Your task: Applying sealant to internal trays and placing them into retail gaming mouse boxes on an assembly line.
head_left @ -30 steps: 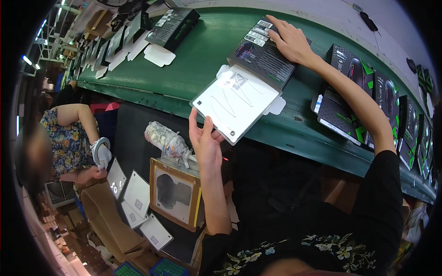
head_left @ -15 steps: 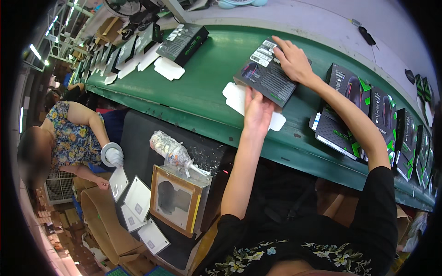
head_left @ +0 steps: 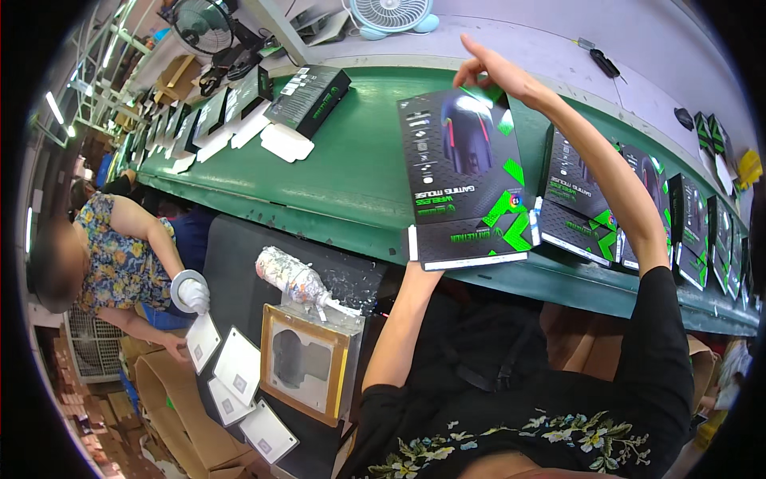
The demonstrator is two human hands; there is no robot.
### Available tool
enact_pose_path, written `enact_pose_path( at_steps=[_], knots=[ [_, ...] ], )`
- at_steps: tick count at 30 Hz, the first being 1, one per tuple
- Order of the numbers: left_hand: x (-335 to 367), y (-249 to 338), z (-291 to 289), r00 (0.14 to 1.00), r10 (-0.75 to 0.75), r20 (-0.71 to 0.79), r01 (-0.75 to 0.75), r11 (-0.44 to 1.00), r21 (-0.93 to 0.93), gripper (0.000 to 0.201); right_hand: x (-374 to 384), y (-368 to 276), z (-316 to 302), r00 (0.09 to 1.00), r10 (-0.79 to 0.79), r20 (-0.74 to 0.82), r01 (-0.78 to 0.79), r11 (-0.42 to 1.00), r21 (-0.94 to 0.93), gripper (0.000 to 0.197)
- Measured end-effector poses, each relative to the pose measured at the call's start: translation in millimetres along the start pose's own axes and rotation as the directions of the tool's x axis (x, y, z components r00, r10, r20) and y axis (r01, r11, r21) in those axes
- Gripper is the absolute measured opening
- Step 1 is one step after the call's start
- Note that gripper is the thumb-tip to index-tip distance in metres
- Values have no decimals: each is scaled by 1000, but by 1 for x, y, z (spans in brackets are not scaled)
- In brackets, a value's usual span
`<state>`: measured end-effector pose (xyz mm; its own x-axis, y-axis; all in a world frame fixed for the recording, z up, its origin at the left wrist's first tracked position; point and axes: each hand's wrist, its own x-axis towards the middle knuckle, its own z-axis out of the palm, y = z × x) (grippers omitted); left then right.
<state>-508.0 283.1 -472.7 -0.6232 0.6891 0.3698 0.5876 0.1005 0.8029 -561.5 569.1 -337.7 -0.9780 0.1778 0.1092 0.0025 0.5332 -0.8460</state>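
A black and green computer mouse box (head_left: 447,172) is tilted up in front of me, its mouse picture facing me and its black end flap (head_left: 479,239) hanging toward me. My left hand (head_left: 424,274) supports it from beneath; only the wrist end shows, and the fingers are hidden behind the box. By the box's far top edge is my right hand (head_left: 499,73), one digit stretched out and the others partly bent, with nothing in it. Close on the right, a second mouse box (head_left: 570,184) stands on the green conveyor belt (head_left: 359,152).
More mouse boxes (head_left: 690,231) line the belt at right. Black boxes with white flaps (head_left: 307,100) stand at far left. A crusted white bottle (head_left: 287,271) and a wooden frame (head_left: 307,359) sit on the dark table. A co-worker (head_left: 120,255) handles white cards at left.
The box has been turned from its printed back to its picture side and brought nearer me. My right hand has lifted off its surface to the far edge.
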Motion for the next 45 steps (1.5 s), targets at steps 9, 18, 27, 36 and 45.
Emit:
enact_pose_path(
  at_steps=[9, 18, 27, 36, 45],
  knots=[
    [-5, -39, 56, 991, -114, 63, 129, 934, -334, 49, -36, 74, 58, 988, 152, -6, -141, 929, 342, 79],
    [79, 11, 72, 977, 135, 168, -215, 647, 731, 59, -32, 138, -35, 934, -329, 136, 129, 669, 732, 50],
    [60, 1, 59, 951, -102, 291, 32, 971, 237, 60, -41, 61, 67, 897, -429, 106, 326, 481, -814, 52],
    [-9, 22, 33, 943, -58, 328, -66, 933, 355, 35, -63, 22, 131, 848, -405, 342, 520, 510, -685, 27],
    [-195, 92, -250, 681, -457, -573, 679, 687, 259, 24, -23, 35, 84, 984, 15, 178, 170, 226, -959, 29]
  ],
)
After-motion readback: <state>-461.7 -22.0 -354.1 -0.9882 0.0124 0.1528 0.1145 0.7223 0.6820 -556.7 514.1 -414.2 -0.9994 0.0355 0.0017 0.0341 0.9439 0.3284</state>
